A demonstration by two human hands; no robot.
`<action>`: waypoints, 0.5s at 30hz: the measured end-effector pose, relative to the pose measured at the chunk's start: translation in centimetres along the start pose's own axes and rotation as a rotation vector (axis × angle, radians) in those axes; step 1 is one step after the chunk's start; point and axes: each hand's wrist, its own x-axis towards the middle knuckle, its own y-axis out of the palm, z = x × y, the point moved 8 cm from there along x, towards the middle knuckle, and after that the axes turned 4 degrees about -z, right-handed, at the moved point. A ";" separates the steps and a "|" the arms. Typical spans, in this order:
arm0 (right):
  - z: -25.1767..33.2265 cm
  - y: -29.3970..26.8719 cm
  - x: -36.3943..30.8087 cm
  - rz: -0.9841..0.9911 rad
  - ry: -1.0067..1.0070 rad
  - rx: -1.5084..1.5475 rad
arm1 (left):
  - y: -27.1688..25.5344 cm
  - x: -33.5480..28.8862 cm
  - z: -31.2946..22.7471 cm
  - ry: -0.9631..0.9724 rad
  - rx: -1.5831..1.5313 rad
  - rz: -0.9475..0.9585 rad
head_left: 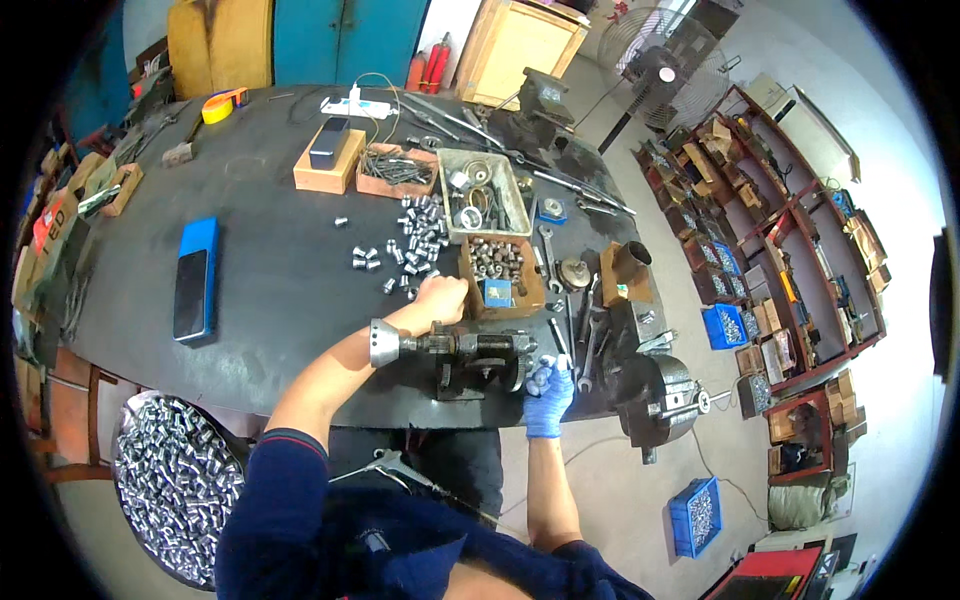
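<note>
My left hand (440, 299), bare, reaches over the bench-mounted metal fixture (485, 345) to the near edge of loose shiny metal fittings (420, 235). Its fingers look curled closed; whatever they hold is hidden. Beside it stands a cardboard box of fittings (500, 262) with a small blue box (496, 293) inside. My right hand (548, 408), in a blue glove, is closed around several shiny metal fittings (542, 376), just right of the fixture's end disc. At the fixture's left end sits a round silver head (384, 343) with holes, below my left forearm.
Wrenches (590, 350) and a chuck-like black machine (655, 395) lie to the right. Farther back are a grey tray of rings (485, 195) and a box of thin rods (395, 170). A blue phone-like device (196, 280) lies left. A large fittings-filled container (180, 490) stands lower left.
</note>
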 end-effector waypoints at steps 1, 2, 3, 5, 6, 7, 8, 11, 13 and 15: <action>-0.3 -0.5 0.3 0.015 0.013 0.009 | -0.1 0.1 0.0 -0.019 0.002 0.001; -0.7 -0.9 0.7 0.032 0.028 0.016 | -0.1 0.1 0.2 -0.040 0.004 0.002; -0.5 -0.9 0.5 0.031 0.021 0.023 | -0.2 -0.2 0.1 -0.020 -0.031 -0.001; -0.3 -0.5 0.3 0.036 0.012 0.035 | -0.6 -1.4 0.5 0.009 -0.099 -0.010; -0.2 -0.4 0.2 0.031 0.013 0.033 | -1.4 -2.5 0.6 0.021 -0.084 -0.004; -0.1 -0.5 0.0 0.019 0.011 0.035 | -2.8 -3.9 0.4 0.038 -0.068 0.006; 0.0 -0.6 0.0 0.010 0.010 0.035 | -3.9 -5.2 0.5 0.052 -0.052 0.016; -0.5 -0.9 0.3 0.032 0.034 0.061 | -8.5 -10.2 4.1 -0.133 -0.297 -0.160; -0.9 -0.5 0.1 0.055 0.035 0.038 | -8.7 -14.4 8.4 -0.318 -0.907 -0.265; -0.5 -1.1 0.3 0.067 0.022 0.045 | -11.8 -16.9 7.8 -0.502 -1.185 -0.213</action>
